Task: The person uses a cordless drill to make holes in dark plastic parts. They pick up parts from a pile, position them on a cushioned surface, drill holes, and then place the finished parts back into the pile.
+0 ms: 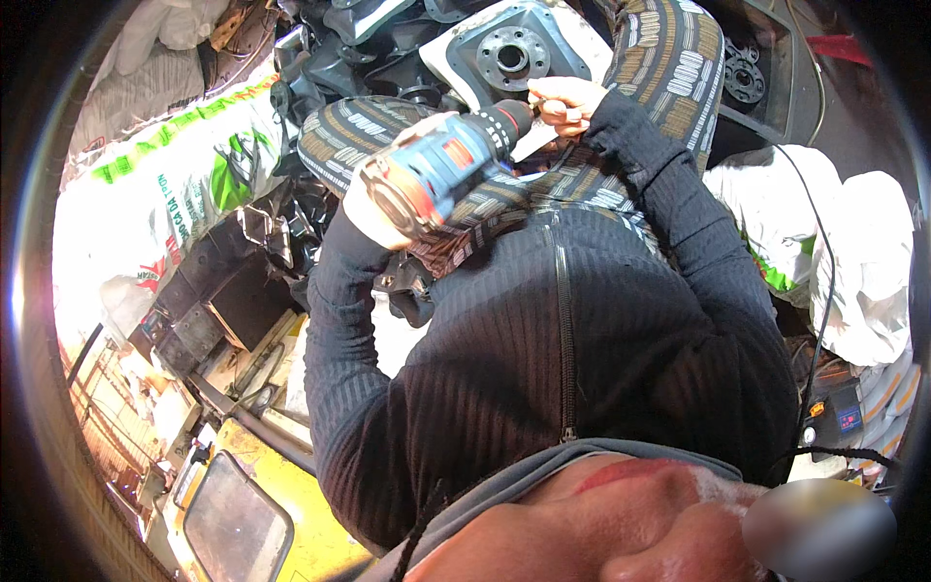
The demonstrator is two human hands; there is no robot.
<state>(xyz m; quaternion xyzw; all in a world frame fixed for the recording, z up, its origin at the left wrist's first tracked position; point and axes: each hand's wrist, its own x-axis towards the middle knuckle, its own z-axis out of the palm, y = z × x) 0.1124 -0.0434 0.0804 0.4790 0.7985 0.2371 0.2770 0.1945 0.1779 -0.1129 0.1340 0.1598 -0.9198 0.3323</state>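
My left hand (373, 213) is wrapped round a blue cordless drill (444, 175). The drill lies tilted over my lap, and its black chuck (508, 120) points up and to the right. At the chuck's front end, my right hand (570, 103) is closed, thumb and fingers pinched together. What it grips there is too small to make out. Just beyond the chuck, between my knees, rests a dark grey part with a round flange (512, 56), which has a centre hole and a ring of smaller holes. White material (456, 48) shows around that part.
Several dark moulded parts (364, 70) are heaped beyond my knees. A large white and green sack (184, 194) lies at left, and white bags (790, 213) stand at right. A black cable (824, 242) hangs down the right side. A yellow panel (320, 504) is at lower left.
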